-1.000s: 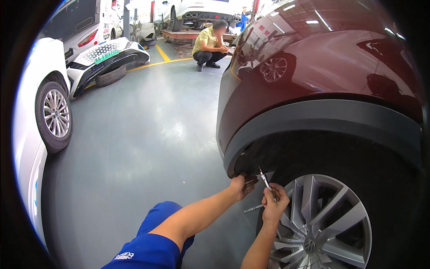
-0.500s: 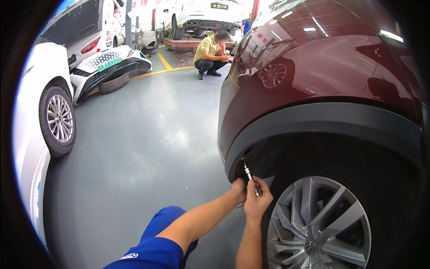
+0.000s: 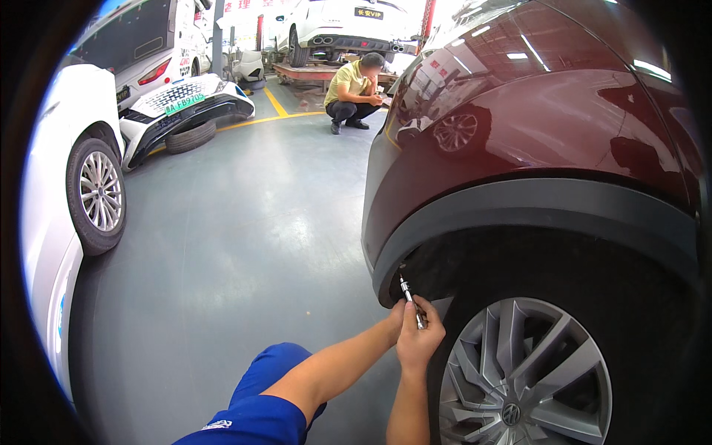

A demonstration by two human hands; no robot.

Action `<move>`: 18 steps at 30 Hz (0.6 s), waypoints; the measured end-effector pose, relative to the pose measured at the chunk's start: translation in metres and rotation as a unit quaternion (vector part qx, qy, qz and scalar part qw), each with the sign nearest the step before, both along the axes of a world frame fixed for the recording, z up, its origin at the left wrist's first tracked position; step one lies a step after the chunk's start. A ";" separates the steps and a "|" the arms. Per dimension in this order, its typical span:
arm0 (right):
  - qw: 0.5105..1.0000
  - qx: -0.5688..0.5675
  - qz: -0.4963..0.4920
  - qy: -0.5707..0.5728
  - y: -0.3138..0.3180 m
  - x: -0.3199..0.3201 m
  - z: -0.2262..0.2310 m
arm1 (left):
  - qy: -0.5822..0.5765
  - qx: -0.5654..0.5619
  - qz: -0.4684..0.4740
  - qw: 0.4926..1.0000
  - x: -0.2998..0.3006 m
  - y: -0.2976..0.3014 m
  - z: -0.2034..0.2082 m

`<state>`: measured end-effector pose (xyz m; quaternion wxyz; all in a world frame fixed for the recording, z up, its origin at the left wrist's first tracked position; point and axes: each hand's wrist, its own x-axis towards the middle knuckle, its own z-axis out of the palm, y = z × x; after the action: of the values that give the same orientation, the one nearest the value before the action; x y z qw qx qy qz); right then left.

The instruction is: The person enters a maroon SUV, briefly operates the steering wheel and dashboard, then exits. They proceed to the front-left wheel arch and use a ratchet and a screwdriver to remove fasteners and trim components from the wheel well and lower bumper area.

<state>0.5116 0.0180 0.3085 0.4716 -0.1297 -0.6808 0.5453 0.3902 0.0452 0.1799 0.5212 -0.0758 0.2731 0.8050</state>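
"Markings?"
"Round badge on silver wheel; green plate on white bumper."
"Hands?"
"Right hand: raised, fingers around slim silver tool, tip up inside the wheel arch, near its lower end. Left hand: behind, partly hidden; grip cannot be told."
"Changes?"
"Hands closer together than a second ago."

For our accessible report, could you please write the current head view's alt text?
A person's right hand holds a silver tool pointing up into the wheel arch of a dark red car, the left hand beside it, partly hidden. Beyond, someone in yellow crouches; a white car stands at left.
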 end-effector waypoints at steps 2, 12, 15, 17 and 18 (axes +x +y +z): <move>1.000 -0.007 -0.007 0.000 -0.001 0.002 0.004 | 0.009 0.010 -0.013 1.000 -0.003 0.004 -0.008; 0.999 -0.048 0.018 0.014 -0.001 0.001 0.011 | 0.171 -0.028 -0.024 0.985 0.002 -0.010 0.028; 0.998 -0.055 0.014 -0.011 0.000 0.000 0.008 | 0.414 -0.124 0.019 0.902 0.028 -0.059 0.091; 0.998 -0.057 0.008 0.001 -0.002 0.000 0.006 | 0.298 -0.116 0.050 0.946 0.041 -0.073 0.131; 0.998 -0.066 0.005 0.002 -0.004 0.001 0.006 | 0.197 -0.073 0.082 0.974 0.046 -0.077 0.147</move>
<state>0.5122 0.0145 0.3145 0.4607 -0.1559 -0.6429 0.5917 0.4357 -0.0314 0.3265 0.3829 0.0241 0.4210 0.8219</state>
